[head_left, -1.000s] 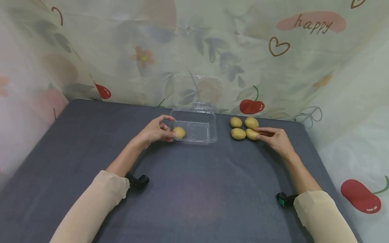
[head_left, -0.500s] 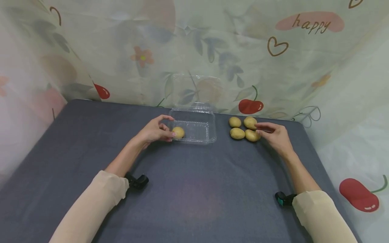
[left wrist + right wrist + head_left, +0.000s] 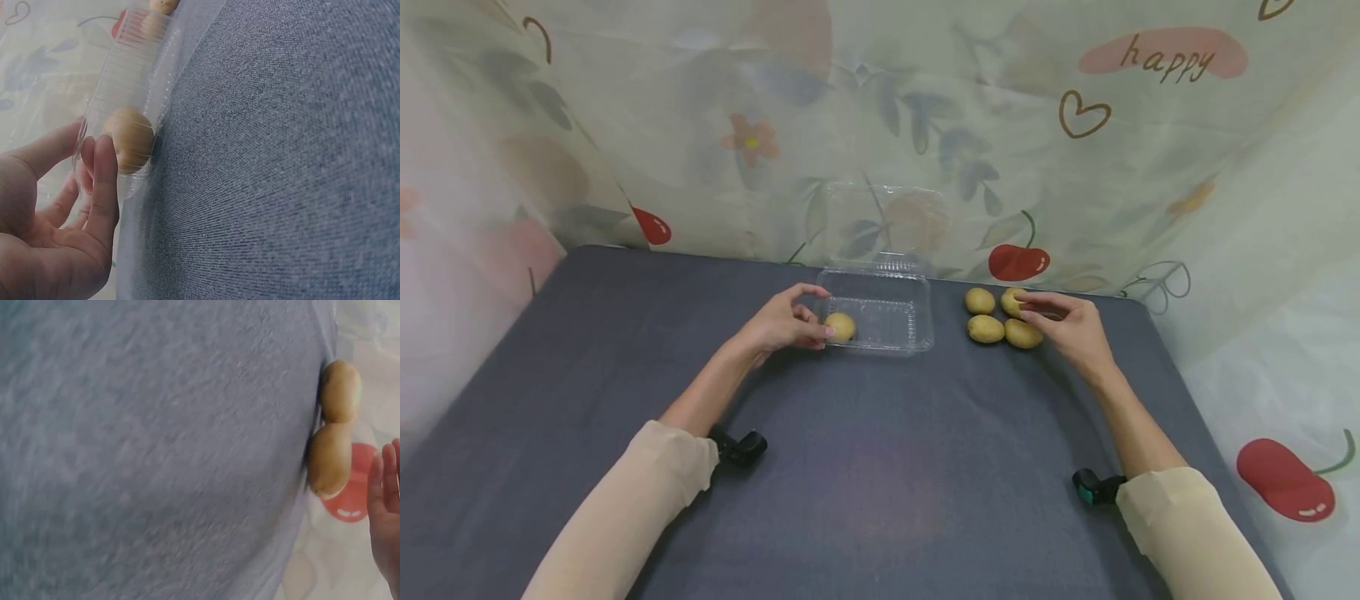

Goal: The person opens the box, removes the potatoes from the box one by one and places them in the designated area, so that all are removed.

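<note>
A clear plastic clamshell container (image 3: 883, 329) stands with its lid raised at the back of the table. One yellow potato (image 3: 841, 327) lies in its left front corner. My left hand (image 3: 786, 321) grips the container's left side; in the left wrist view, thumb and fingers pinch its wall. To the right is a cluster of potatoes: back left (image 3: 980, 301), front left (image 3: 986, 329), front right (image 3: 1022, 334) and back right (image 3: 1012, 302). My right hand (image 3: 1072, 329) reaches over the back right potato, which it partly hides, with thumb and fingers spread apart.
A dark grey cloth (image 3: 880, 467) covers the table. Behind it hangs a printed curtain (image 3: 700, 125), close to the raised lid (image 3: 886, 221). Camera straps sit on both wrists.
My right hand has let go of the front right potato, which turned slightly, and has moved back and left over the back right one. The left hand has stayed in place.
</note>
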`<state>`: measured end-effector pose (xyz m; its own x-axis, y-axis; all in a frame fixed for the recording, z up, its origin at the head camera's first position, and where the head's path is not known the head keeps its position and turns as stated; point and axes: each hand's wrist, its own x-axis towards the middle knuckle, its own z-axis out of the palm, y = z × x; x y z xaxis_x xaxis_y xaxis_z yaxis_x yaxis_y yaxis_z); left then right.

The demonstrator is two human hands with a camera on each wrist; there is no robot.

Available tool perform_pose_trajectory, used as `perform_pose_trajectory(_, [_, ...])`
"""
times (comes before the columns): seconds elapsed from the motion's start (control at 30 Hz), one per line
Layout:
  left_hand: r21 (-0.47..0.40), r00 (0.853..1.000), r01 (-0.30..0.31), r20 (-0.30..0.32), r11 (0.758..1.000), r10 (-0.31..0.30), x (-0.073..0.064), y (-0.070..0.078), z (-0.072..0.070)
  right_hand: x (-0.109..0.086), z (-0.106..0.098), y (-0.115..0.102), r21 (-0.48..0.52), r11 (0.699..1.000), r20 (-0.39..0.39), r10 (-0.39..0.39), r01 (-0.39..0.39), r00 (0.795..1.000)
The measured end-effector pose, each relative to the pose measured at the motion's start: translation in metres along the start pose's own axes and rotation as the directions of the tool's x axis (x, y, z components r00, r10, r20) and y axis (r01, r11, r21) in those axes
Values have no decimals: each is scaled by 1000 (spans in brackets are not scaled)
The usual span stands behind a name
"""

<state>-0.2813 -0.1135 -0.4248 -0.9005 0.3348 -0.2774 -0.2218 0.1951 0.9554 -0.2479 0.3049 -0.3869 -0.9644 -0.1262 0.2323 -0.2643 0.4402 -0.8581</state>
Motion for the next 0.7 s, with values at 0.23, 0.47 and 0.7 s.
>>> perform_pose_trajectory(0.23, [-11, 1000, 16, -10, 1000, -16, 0, -1, -1, 5, 16, -11, 24, 999, 24, -42, 41, 999])
perform_pose_trajectory(0.47, [-3, 1000, 19, -2, 1000, -19, 0, -2, -1, 8, 32, -19, 74, 996, 72, -60, 55, 996])
perform_pose_trajectory(0.7, [18, 1000, 19, -14, 1000, -18, 2, -1, -2, 14, 45, -26, 102, 993, 96, -77, 67, 992])
